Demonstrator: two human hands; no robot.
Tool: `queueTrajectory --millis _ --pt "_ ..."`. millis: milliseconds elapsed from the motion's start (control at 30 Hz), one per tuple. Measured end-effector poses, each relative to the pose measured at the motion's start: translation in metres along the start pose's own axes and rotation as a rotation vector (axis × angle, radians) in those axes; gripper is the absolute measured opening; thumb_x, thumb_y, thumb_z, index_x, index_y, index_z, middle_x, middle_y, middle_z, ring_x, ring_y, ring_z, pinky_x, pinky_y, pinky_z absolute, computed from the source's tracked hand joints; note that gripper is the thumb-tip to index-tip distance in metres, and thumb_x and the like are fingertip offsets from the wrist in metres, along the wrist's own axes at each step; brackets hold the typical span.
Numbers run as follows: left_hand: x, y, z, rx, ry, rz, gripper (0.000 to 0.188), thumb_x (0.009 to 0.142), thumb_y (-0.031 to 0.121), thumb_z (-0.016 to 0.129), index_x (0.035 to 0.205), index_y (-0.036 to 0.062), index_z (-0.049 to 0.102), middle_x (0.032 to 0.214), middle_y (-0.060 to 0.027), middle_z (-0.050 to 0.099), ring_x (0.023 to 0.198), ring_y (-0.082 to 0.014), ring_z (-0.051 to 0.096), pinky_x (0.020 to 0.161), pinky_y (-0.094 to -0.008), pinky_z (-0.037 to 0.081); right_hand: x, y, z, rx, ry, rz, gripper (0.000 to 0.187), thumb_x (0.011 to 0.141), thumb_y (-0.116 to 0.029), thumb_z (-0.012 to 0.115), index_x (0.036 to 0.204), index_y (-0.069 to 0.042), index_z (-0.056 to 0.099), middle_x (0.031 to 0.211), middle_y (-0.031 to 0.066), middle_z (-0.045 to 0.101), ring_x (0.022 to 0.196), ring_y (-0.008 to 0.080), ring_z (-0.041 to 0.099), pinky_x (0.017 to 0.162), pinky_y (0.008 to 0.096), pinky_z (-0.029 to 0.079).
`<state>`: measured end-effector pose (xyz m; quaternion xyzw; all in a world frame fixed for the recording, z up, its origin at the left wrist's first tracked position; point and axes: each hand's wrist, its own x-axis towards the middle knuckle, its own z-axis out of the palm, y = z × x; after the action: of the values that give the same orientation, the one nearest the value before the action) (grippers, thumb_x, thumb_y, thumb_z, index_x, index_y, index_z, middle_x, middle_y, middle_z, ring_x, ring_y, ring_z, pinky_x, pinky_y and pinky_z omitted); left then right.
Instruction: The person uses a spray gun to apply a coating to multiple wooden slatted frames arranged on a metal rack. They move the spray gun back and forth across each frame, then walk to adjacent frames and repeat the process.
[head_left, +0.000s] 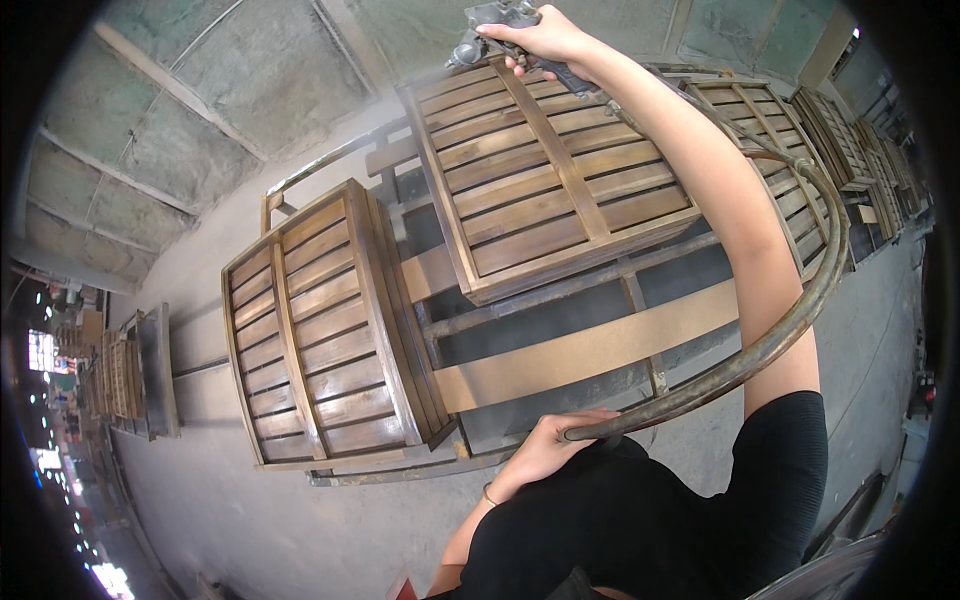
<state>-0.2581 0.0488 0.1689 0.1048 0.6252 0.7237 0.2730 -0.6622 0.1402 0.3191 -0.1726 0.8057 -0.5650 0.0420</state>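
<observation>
Dark-striped brown panels (pixel 563 170), grey spray gun (pixel 497 14), mottled hose (pixel 740 366)

One slatted panel (pixel 325 330) stands on the left end of a metal frame (pixel 370 475). A second panel (pixel 520 190) lies on it to the right, farther back; a flat strip (pixel 600 345) lies before it. A third panel (pixel 720 100) lies beyond, further right. A hose (pixel 830 240) curves right of the second panel into the left grip (pixel 560 445), before the frame.
</observation>
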Motion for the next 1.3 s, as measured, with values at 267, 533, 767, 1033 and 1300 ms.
queueTrajectory --millis 267,533,767,1033,1300 --pt "0.025 -0.004 -0.031 -0.034 0.061 -0.197 0.029 0.085 0.003 0.062 0.113 -0.0024 0.064 0.118 -0.0127 0.064 0.109 -0.0199 0.059 0.095 -0.0321 0.045 0.041 0.051 -0.113 -0.877 0.387 -0.109 0.044 0.076 -0.045 0.071 0.084 -0.002 0.066 0.079 0.0184 0.067 0.069 0.0323 0.066 0.063 0.0414 0.053" --pt "0.047 -0.032 -0.058 -0.127 0.224 -0.295 0.021 0.087 0.007 0.065 0.105 -0.0022 0.065 0.1 -0.0055 0.069 0.089 -0.01 0.06 0.078 -0.027 0.049 0.081 0.074 -0.102 -1.029 0.543 -0.06 0.051 0.073 -0.046 0.072 0.097 -0.002 0.065 0.091 0.0234 0.066 0.089 0.0371 0.065 0.077 0.045 0.053" --pt "0.067 -0.021 -0.079 -0.091 -0.059 -0.179 0.023 0.089 0.006 0.06 0.111 -0.0005 0.065 0.118 -0.0105 0.063 0.107 -0.02 0.059 0.094 -0.0301 0.044 0.134 0.053 0.023 -0.217 -0.046 -0.041 0.05 0.07 -0.055 0.074 0.083 -0.008 0.067 0.062 0.0036 0.063 0.05 0.0109 0.061 0.036 0.0259 0.043" --pt "0.078 -0.026 -0.087 -0.085 -0.064 -0.302 0.026 0.095 0.018 0.056 0.112 0.0011 0.065 0.111 -0.0066 0.068 0.106 -0.0141 0.059 0.094 -0.029 0.044 0.165 0.076 -0.024 -0.261 0.154 -0.127 0.043 0.075 -0.046 0.071 0.083 -0.003 0.072 0.066 0.0137 0.067 0.052 0.0181 0.065 0.052 0.0314 0.053" --pt "0.078 -0.039 -0.065 -0.166 -0.037 -0.307 0.026 0.089 0.009 0.062 0.112 -0.0024 0.064 0.107 -0.0069 0.068 0.099 -0.0117 0.059 0.09 -0.0273 0.045 0.097 0.105 -0.179 -0.659 0.524 0.024 0.044 0.074 -0.044 0.073 0.078 0.0 0.068 0.062 0.0126 0.066 0.056 0.0211 0.067 0.052 0.0339 0.054"
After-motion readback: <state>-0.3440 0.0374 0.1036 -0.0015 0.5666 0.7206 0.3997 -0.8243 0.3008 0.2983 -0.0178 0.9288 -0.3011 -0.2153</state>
